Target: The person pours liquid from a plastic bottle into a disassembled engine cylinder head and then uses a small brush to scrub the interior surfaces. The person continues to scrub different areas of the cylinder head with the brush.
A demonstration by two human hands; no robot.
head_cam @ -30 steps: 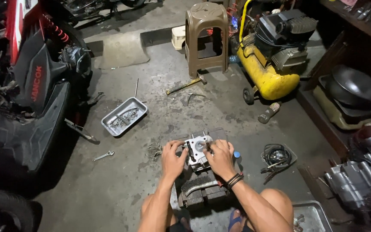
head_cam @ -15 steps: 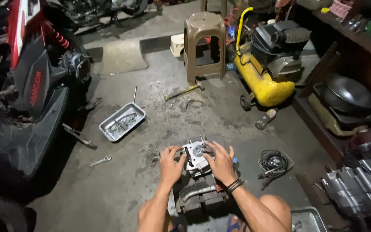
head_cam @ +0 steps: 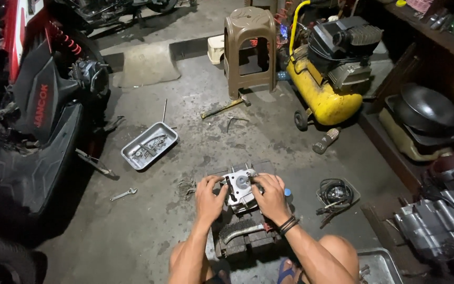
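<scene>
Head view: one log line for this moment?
left hand: on engine part | right hand: on engine part | part: on block | tray, wrench: floor

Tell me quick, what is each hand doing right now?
Left hand: closed on the metal engine part.
Right hand: closed on the same part.

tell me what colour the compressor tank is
Yellow: the compressor tank shows clearly in the head view.

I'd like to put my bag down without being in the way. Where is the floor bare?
Bare concrete lies between the metal tray, the brown stool and the engine part that both hands hold. Another patch lies below the small wrench, left of the left hand. The right side is crowded: yellow compressor, cable coil, engine pieces.
</scene>
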